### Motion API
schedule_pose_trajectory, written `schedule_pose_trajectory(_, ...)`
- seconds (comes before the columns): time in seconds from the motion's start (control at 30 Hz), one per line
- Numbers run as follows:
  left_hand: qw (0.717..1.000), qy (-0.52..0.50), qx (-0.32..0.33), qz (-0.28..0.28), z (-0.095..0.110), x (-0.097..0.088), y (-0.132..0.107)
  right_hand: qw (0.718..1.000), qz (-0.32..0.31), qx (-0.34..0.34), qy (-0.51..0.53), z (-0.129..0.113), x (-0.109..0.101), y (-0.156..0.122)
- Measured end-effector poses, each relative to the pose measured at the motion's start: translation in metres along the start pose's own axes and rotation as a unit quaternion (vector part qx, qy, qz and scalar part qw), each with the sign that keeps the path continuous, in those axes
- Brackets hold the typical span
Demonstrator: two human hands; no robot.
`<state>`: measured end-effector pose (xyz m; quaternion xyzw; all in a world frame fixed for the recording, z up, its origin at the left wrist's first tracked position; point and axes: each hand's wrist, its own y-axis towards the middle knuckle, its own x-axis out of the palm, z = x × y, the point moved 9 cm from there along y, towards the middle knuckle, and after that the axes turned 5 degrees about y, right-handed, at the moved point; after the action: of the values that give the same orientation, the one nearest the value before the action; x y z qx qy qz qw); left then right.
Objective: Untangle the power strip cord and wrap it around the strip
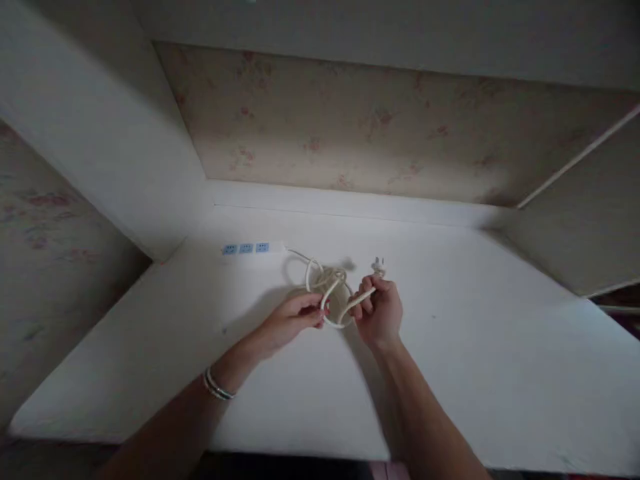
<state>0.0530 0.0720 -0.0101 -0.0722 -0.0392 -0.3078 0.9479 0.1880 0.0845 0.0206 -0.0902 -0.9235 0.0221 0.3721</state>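
A white power strip [273, 247] with three blue socket panels lies on the white surface, left of the middle. From its right end a white power cord [334, 275] runs into a loose, looped bundle in front of me. My left hand [303, 311] pinches one loop of this cord at the bundle's near left side. My right hand [377, 308] is closed round the cord close to its end. The cord's plug [379, 265] sticks up above that fist, prongs pointing away from me.
The white tabletop [170, 347] reaches to a low ledge [350, 204] at the back. Floral wallpaper [340, 127] covers the wall behind. White panels stand at the left [105, 127] and right [575, 213].
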Motion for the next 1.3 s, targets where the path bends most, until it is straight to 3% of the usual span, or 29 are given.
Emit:
schedule_pose_trajectory(0.17, 0.999, -0.040, 0.022, -0.003, 0.008, -0.004, 0.000, 0.992, -0.014, -0.053, -0.118, 0.006, 0.001, 0.002)
schedule_pose_trajectory(0.3, 0.999, -0.037, 0.029, 0.015, 0.009, -0.006, 0.001, 0.975, -0.057, -0.031, -0.214, 0.017, 0.007, 0.002)
schedule_pose_trajectory(0.43, 0.999, -0.024, 0.039, 0.024, 0.013, -0.005, 0.003, 0.948, -0.050, 0.001, -0.315, 0.024, 0.004, 0.000)
schedule_pose_trajectory(0.6, 0.998, 0.006, 0.051, 0.021, 0.017, -0.001, 0.001, 0.929, -0.057, 0.010, -0.366, 0.028, 0.005, -0.002)
schedule_pose_trajectory(0.83, 0.998, 0.028, 0.047, 0.035, 0.014, -0.003, 0.001, 0.868, -0.100, -0.058, -0.483, 0.022, 0.012, -0.004)
schedule_pose_trajectory(0.93, 0.997, 0.022, 0.036, 0.071, 0.012, -0.013, 0.001, 0.856, -0.144, -0.092, -0.488, 0.015, 0.020, -0.008)
schedule_pose_trajectory(1.07, 0.990, -0.010, 0.025, 0.137, 0.010, -0.032, -0.001, 0.870, -0.153, -0.143, -0.446, 0.001, 0.020, -0.012)
schedule_pose_trajectory(1.3, 0.983, 0.019, 0.014, 0.184, 0.012, -0.044, -0.005, 0.925, 0.006, -0.228, -0.302, -0.028, -0.010, 0.003)
